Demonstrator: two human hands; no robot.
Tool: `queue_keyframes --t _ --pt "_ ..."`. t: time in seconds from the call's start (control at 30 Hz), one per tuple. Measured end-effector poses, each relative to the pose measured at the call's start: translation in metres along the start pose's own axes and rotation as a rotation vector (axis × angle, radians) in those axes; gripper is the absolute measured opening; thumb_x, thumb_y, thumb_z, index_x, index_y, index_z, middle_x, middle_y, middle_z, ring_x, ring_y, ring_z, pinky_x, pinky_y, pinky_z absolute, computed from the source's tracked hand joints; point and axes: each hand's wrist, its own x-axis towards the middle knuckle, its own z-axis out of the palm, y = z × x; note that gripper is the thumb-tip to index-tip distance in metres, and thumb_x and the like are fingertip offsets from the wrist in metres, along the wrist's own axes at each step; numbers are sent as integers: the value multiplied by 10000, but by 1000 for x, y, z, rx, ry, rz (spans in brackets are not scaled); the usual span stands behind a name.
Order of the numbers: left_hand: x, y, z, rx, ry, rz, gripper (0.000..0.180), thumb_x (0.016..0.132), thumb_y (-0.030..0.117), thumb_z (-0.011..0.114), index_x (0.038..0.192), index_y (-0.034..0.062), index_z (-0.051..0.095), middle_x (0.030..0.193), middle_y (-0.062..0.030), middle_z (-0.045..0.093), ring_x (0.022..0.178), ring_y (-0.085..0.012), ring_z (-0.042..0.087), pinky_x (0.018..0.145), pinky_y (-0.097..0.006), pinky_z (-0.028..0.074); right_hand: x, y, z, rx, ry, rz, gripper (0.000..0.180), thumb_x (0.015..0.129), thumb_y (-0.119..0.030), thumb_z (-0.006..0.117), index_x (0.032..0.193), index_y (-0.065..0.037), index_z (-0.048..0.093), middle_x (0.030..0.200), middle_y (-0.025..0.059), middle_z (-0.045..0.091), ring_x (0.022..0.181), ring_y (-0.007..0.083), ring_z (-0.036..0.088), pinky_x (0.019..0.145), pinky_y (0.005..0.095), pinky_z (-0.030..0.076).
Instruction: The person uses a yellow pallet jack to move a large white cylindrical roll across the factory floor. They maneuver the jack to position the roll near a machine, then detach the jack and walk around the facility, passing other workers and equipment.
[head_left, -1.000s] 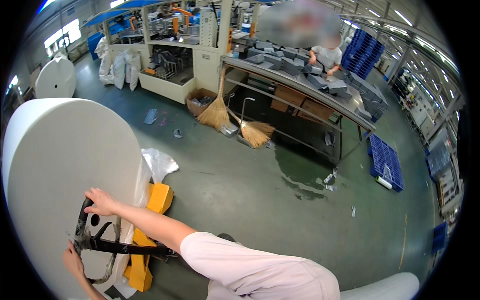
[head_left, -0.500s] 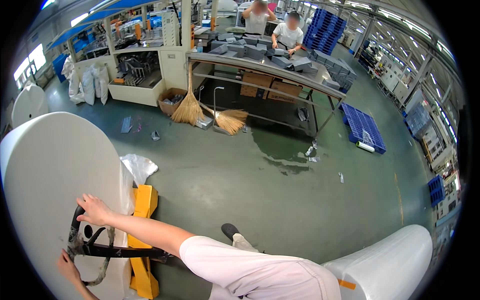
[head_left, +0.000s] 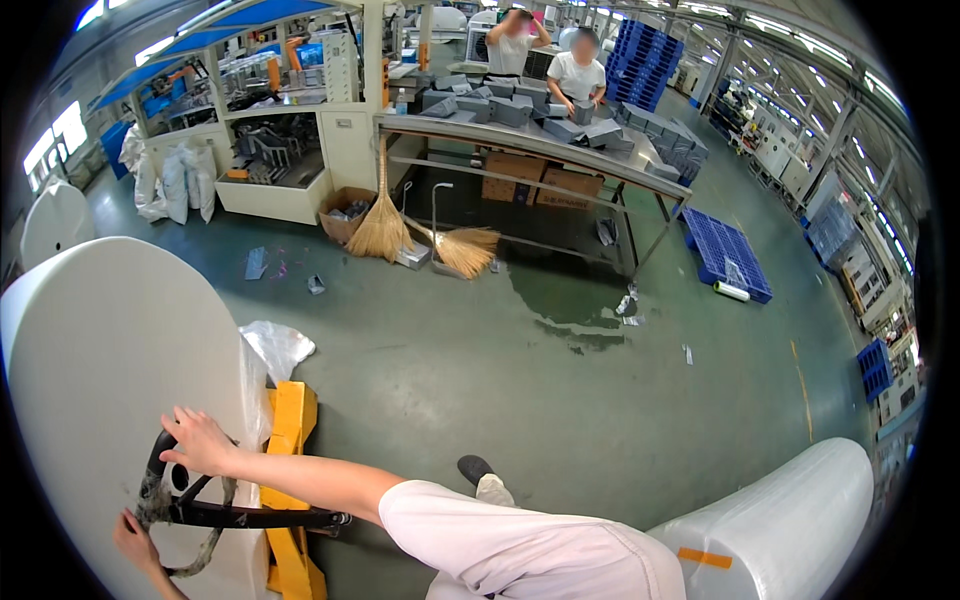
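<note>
A pallet jack's black looped handle (head_left: 205, 514), its grip worn and wrapped in ragged material, stands out against the end of a large white roll (head_left: 110, 330). My right hand (head_left: 202, 442) lies over the top corner of the loop, thumb and fingers bent around it. Lower on the loop, near the picture's left rim, my left hand (head_left: 135, 542) grips the opposite side. The jack's yellow body (head_left: 292, 425) shows beyond my right forearm, beside the roll. Part of the loop is covered by my hands.
Another wrapped white roll (head_left: 790, 520) lies at lower right. Ahead stands a metal worktable (head_left: 540, 140) with grey boxes and two people behind it. Straw brooms (head_left: 378, 228), a wet patch (head_left: 560, 300), plastic scraps and a blue pallet (head_left: 730, 255) are on the floor.
The view has shifted slightly, with the handle and both hands sitting a little lower in it. My right hand stays at the loop's top. One person behind the table now holds a grey box upright.
</note>
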Motion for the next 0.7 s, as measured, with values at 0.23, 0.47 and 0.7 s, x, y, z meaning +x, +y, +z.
queue_keyframes --t 0.23,0.47,0.7 --pt "7 -22 26 6 7 -5 399 988 289 448 786 -45 525 697 -231 523 660 -401 493 608 -464 359 4 12 12 16 22 -53 568 810 -383 680 1180 13 512 996 180 510 951 331 527 808 426 438" --pt "3 -40 44 -33 17 -52 450 998 331 419 813 -63 535 729 -247 543 683 -415 497 629 -466 366 8 24 30 18 46 -98 544 792 -350 699 1156 9 513 964 169 497 934 333 527 802 417 444" --pt "-3 -52 64 -26 153 1 461 1005 336 399 791 -61 498 692 -226 508 622 -394 458 582 -453 345 8 38 44 31 20 -164 551 794 -326 698 1162 35 505 985 189 497 954 342 528 818 418 449"
